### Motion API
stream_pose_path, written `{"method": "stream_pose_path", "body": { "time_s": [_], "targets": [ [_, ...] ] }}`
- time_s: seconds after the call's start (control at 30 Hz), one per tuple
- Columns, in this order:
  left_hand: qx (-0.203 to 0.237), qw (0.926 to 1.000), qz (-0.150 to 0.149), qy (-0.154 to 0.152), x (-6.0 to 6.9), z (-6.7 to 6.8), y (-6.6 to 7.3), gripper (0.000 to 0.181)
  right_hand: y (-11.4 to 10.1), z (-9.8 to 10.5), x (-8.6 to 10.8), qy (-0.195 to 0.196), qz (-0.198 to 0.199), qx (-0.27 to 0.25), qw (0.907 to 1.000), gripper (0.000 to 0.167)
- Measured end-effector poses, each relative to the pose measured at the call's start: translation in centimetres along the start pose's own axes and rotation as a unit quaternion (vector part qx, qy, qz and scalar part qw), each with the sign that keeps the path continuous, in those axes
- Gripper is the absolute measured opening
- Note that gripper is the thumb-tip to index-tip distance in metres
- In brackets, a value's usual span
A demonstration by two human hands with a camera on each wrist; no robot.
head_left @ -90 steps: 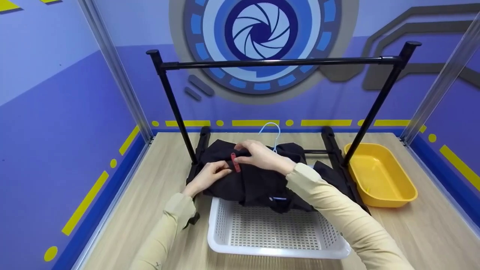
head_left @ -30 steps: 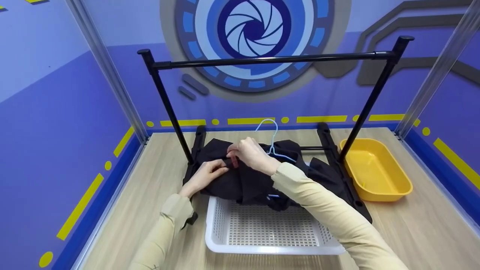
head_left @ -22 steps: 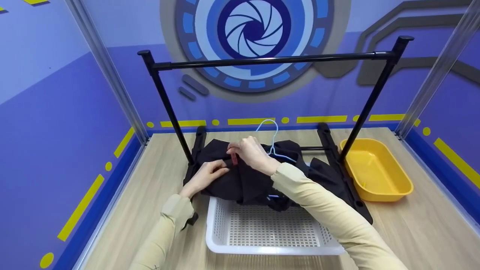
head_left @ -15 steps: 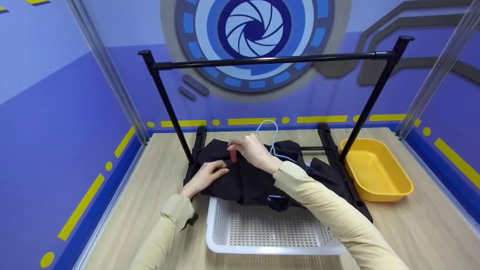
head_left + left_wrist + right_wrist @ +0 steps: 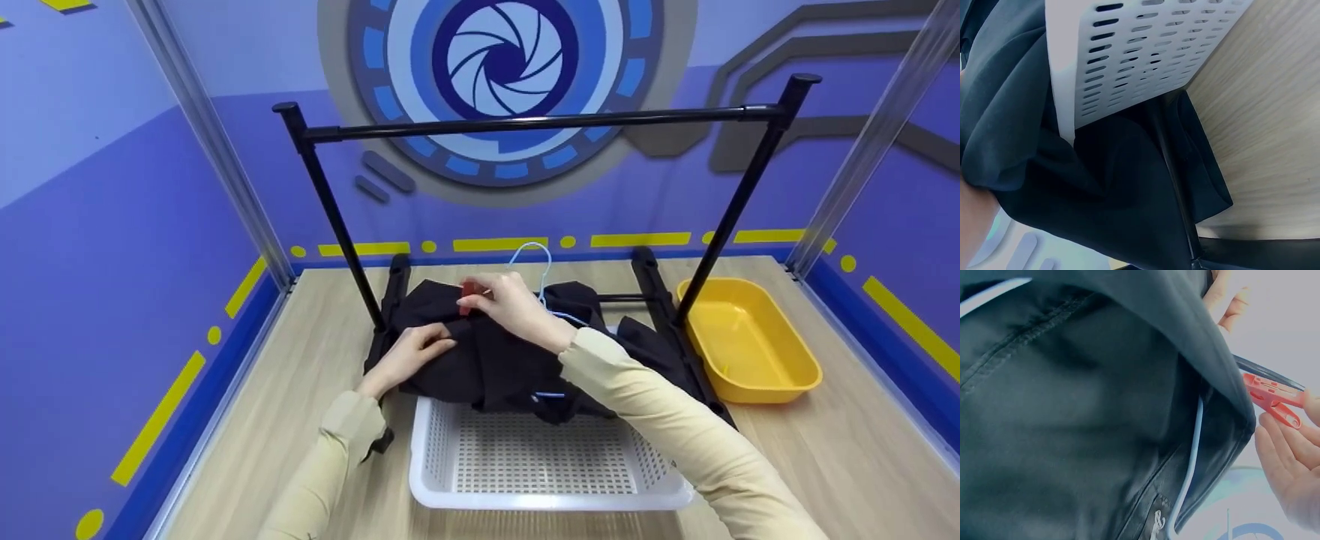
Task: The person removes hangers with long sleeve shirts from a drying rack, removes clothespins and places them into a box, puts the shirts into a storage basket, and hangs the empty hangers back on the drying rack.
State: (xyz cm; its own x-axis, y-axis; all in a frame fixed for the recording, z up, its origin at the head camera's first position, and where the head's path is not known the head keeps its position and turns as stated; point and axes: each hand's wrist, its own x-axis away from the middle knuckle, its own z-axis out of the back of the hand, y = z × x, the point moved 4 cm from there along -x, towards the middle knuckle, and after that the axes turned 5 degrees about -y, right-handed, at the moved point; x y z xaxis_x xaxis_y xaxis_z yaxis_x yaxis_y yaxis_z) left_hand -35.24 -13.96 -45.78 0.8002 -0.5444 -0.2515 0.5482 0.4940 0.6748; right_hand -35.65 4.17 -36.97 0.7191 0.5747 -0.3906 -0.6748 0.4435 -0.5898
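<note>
A black garment (image 5: 510, 367) lies bunched over a light-blue hanger (image 5: 547, 262) and the back of a white perforated basket (image 5: 555, 501). My left hand (image 5: 409, 356) pinches the garment's left part between thumb and fingers. In my right hand (image 5: 514, 304) is a red clothespin (image 5: 468, 298), held by thumb and fingers. The right wrist view shows the clothespin (image 5: 1272, 396) tilted, its far end at the garment's folded edge; whether it bites the cloth I cannot tell. Part of the hanger wire (image 5: 1193, 455) shows inside the garment (image 5: 1084, 416).
A black rack (image 5: 540, 122) stands over the garment, its uprights to either side. To the right sits a yellow tray (image 5: 780, 394) with a small yellow item (image 5: 726, 369) in it. Purple-blue walls (image 5: 90, 247) enclose the wooden table (image 5: 255, 420).
My right hand and the red clothespin have moved a little away from me, up along the garment. The fingers have shifted on the clothespin. My left hand has stayed in place.
</note>
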Motion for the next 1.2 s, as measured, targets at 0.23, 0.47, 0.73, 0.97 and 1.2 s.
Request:
{"method": "stream_pose_path", "body": {
  "time_s": [0.23,0.47,0.73,0.97,1.2],
  "targets": [
    [0.000,1.0000,-0.006,-0.004,0.0,0.0,0.0,0.018,0.6,0.9,0.6,0.001,-0.027,-0.028,0.9992,0.030],
    [-0.001,1.0000,-0.008,0.000,0.1,0.0,-0.1,0.018,1.2,2.1,1.7,0.024,-0.027,-0.045,0.9983,0.032],
    [0.007,0.9999,0.013,-0.010,0.2,-0.2,-0.4,0.019,2.3,4.2,3.0,0.072,-0.042,-0.042,0.9957,0.026],
    [0.007,0.9999,0.014,-0.005,0.3,-0.2,-0.3,0.019,3.2,5.4,3.6,0.097,-0.044,-0.051,0.9930,0.021],
    [0.005,0.9999,0.009,-0.006,0.2,-0.3,-0.3,0.019,3.4,6.6,4.0,0.113,-0.058,-0.034,0.9913,0.026]
  ]
}}
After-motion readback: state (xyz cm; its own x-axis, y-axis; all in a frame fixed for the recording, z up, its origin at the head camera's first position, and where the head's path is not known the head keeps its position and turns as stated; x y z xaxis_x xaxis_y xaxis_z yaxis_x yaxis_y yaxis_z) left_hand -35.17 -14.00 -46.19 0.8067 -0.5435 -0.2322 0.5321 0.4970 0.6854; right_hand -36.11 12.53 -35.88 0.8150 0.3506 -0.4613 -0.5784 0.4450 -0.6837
